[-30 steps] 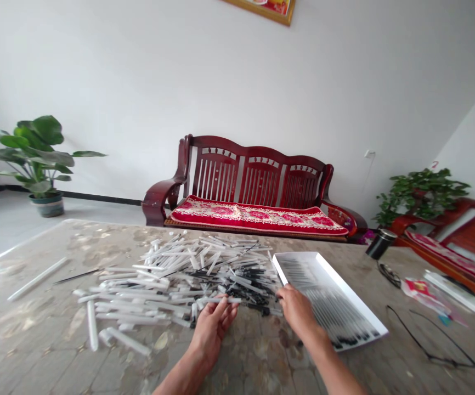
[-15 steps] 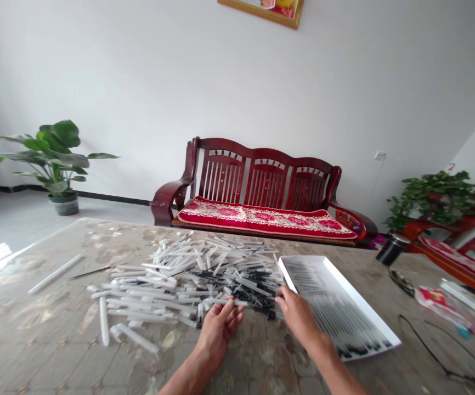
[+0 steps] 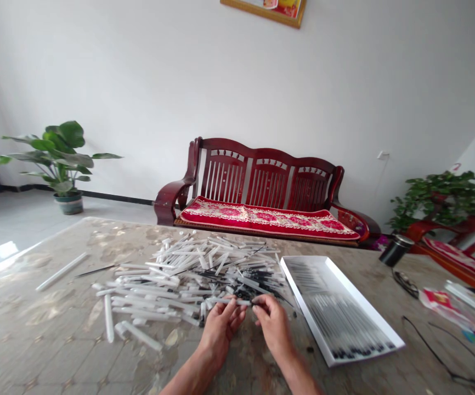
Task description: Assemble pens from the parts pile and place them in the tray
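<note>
My left hand [image 3: 219, 329] is closed, pinching a white pen barrel [image 3: 242, 302] that lies roughly level. At the barrel's right end, my right hand [image 3: 274, 323] pinches a small black pen part [image 3: 253, 303], seemingly a tip or cap, which touches that end. Whether the part is fitted on is too small to tell. Behind both hands spreads a heap of white pen barrels [image 3: 147, 299], with thin refills and black pen parts [image 3: 264, 278] on its right side. To the right stands a shallow white box [image 3: 356, 288] holding rows of pens with black ends.
A single white barrel [image 3: 61, 271] and a dark refill [image 3: 94, 271] lie left on the patterned table [image 3: 56, 351]. Right of the box are a black cylinder [image 3: 396, 249], a dark cord [image 3: 443, 356] and a plastic packet [image 3: 447, 307]. A wooden bench [image 3: 268, 181] stands behind.
My right hand has moved left from beside the box to the end of the barrel, with the black part in its fingers. My left hand still holds the barrel. The view has shifted slightly.
</note>
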Action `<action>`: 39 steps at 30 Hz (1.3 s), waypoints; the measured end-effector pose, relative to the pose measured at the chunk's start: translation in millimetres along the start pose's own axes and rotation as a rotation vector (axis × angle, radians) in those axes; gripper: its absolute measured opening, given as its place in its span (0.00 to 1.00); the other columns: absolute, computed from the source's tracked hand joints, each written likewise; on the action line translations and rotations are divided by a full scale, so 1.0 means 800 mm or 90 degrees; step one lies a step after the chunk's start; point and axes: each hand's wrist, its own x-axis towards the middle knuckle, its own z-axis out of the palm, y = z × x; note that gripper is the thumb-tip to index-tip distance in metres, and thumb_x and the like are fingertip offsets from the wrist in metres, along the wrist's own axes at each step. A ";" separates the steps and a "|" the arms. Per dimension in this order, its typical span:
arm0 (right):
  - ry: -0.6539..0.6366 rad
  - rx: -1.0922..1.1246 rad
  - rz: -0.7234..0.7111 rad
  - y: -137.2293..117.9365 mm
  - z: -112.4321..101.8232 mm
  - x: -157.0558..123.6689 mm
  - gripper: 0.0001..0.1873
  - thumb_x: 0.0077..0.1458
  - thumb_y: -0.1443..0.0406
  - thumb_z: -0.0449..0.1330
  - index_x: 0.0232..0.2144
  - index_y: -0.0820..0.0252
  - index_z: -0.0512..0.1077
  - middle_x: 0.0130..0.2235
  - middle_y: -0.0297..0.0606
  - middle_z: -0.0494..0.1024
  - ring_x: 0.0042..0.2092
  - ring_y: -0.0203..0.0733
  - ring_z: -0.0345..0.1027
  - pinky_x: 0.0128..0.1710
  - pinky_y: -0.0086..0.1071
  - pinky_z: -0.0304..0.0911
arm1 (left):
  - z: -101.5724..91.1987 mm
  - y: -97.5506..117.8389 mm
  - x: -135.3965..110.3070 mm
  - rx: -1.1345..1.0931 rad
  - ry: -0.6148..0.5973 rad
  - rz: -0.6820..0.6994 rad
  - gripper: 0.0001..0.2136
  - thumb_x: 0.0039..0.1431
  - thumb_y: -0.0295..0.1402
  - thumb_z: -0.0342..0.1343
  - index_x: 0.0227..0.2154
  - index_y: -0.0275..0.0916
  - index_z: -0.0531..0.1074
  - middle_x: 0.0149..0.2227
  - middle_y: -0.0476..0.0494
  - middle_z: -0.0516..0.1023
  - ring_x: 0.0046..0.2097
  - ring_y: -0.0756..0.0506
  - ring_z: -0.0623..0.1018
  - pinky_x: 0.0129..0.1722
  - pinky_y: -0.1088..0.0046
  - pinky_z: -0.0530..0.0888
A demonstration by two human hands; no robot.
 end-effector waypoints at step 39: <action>0.017 -0.179 -0.147 0.000 0.000 -0.002 0.10 0.57 0.58 0.57 0.28 0.55 0.72 0.28 0.35 0.78 0.31 0.41 0.71 0.32 0.29 0.64 | -0.002 -0.002 -0.004 0.039 -0.016 0.040 0.08 0.47 0.25 0.68 0.29 0.35 0.74 0.27 0.47 0.81 0.30 0.48 0.82 0.31 0.78 0.79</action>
